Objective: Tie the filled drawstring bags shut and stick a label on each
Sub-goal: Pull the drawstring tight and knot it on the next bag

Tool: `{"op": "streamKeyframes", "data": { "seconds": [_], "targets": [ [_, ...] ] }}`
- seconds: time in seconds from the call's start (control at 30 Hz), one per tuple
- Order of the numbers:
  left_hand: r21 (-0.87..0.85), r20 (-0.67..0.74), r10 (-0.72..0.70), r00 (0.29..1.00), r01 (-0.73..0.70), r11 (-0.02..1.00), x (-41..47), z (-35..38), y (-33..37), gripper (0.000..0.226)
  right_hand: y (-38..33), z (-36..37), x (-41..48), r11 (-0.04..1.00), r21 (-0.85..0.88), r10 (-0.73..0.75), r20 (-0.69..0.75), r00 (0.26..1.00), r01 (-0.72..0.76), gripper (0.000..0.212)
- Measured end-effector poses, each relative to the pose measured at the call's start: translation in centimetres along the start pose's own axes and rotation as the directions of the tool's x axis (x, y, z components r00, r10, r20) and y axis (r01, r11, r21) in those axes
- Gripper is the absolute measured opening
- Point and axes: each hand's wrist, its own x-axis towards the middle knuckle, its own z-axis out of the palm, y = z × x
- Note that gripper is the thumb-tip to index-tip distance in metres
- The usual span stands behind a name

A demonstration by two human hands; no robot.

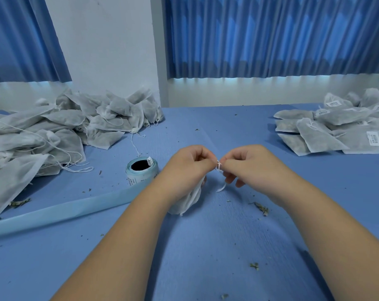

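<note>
Step in hand: tying; knot in the drawstring (219, 166) judged not yet cinched.
Bag (189, 200): under the left hand (190, 168), low end apparently on the counter (205, 246).
Fingers: both hands pinch the string, right hand (249, 168) opposite.
Next move: pull ends apart firmly, then take a label from the roll (141, 170), just left.

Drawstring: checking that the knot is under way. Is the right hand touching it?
Touching. The head view shows the right hand pinching the white drawstring just beside the left hand, which pinches it too.
</note>
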Motion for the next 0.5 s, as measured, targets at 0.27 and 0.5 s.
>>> {"op": "streamKeyframes", "data": {
  "seconds": [0.27, 0.5],
  "targets": [
    [0.365, -0.02, 0.213, 0.977, -0.191, 0.911, -0.43, 0.51, -0.08, 0.022, 0.23, -0.47, 0.01, 0.992, 0.081, 0.094, 0.069, 0.993, -0.1, 0.012],
    [0.439, 0.004, 0.116, 0.993, -0.106, 0.892, -0.36, 0.54, 0.11, 0.021, 0.43, -0.22, 0.22, 0.995, 0.007, 0.095, 0.029, 0.995, -0.096, 0.013]
  ]
}}
